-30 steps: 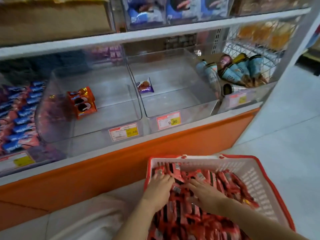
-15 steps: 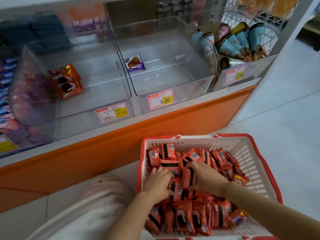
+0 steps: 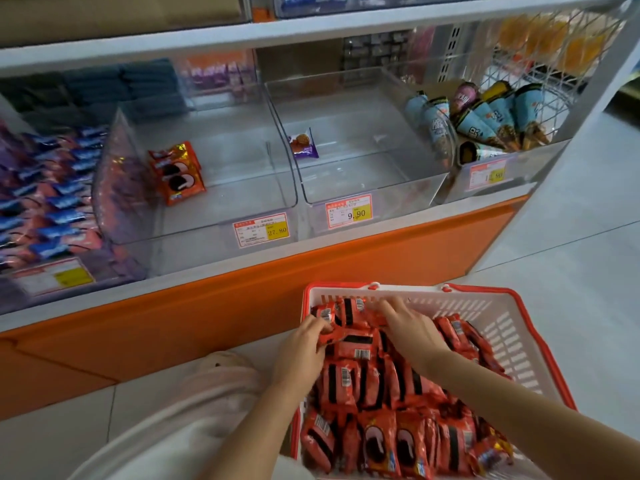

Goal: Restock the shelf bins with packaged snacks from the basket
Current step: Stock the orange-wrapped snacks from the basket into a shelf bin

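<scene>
Reaching into the basket (image 3: 512,327), both of the person's hands are down among the red snack packets (image 3: 377,441). The left hand (image 3: 301,344) has its fingers and thumb curled round one packet (image 3: 334,336) at the pile's near-left edge. The right hand (image 3: 412,330) lies over the packets at the basket's far end with its fingers stretched forward. Whether those fingertips grip anything cannot be told.

Little of the writing is legible. The tag (image 3: 260,230) on the left clear bin (image 3: 242,188) reads 27.80 on a yellow patch. The tag (image 3: 349,212) on the middle bin (image 3: 363,174) reads 9.90. The tag on the right-hand bin (image 3: 486,174) shows only .90 clearly, and the far-left tag (image 3: 52,277) is blurred. No brand name can be read on any wrapper.

The red packets are glossy foil. Some lie face up and show a dark round sandwich biscuit with a pale filling. Others lie back up and show a black stripe and a white barcode. They are heaped loosely and fill most of the white, red-rimmed basket, which stands on the floor just before the shelf's orange base (image 3: 311,268).

The left clear bin holds a few orange biscuit packs (image 3: 178,173) leaning at its left side. The middle bin holds one purple packet (image 3: 304,144). The right bin holds blue cone-shaped packages (image 3: 485,119).
</scene>
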